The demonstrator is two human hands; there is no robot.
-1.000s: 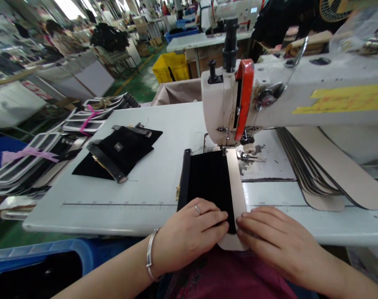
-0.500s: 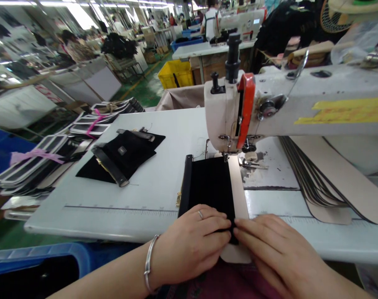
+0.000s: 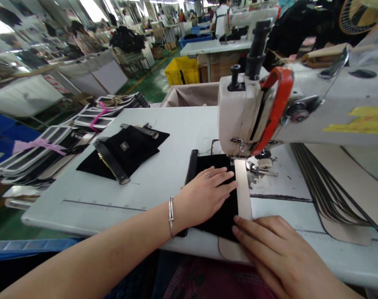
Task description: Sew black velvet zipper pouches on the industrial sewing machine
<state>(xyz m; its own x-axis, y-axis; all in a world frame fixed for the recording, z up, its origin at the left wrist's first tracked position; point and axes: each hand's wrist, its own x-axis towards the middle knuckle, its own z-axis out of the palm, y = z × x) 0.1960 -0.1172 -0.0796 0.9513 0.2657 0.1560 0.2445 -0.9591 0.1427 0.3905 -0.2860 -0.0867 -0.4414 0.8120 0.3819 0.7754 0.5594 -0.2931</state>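
Note:
A black fabric piece (image 3: 218, 220) lies over a beige strip (image 3: 244, 195) on the white sewing table, its upper edge at the foot of the sewing machine (image 3: 241, 112). My left hand (image 3: 204, 195), with a bracelet at the wrist, rests flat on the black fabric with its fingers apart, close below the machine's foot. My right hand (image 3: 269, 249) touches the fabric's lower right edge and the beige strip, fingers stretched out side by side, with the thumb hidden. A dark bar runs along the fabric's left side, partly covered by my left arm.
Black pieces with dark bars (image 3: 126, 147) lie on the table's left. Beige strips (image 3: 335, 187) are stacked at the right. Bundled panels (image 3: 39, 153) stand beyond the left edge. A yellow crate (image 3: 182, 70) and people are farther back.
My left hand has moved up the fabric toward the machine's foot, and its fingers have spread. My right hand remains by the lower edge. The camera view has shifted.

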